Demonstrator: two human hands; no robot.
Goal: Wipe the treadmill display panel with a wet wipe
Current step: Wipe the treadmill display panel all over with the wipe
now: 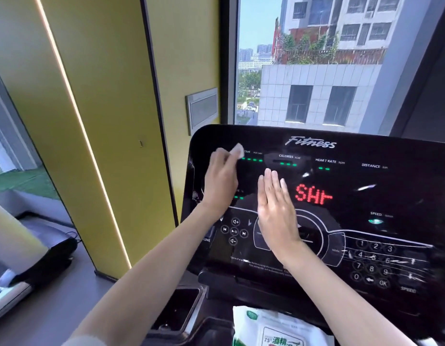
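Note:
The black glossy treadmill display panel fills the middle and right, lit with red letters and green dashes. My left hand is shut on a small white wet wipe, pressed near the panel's upper left corner beside the TIME readout. My right hand is flat against the panel's centre, fingers straight and together, holding nothing. It covers part of the round control ring.
A white and green wet wipe pack lies on the console shelf below the panel. A dark cup holder sits to its left. A yellow wall column stands at left, a window behind the panel.

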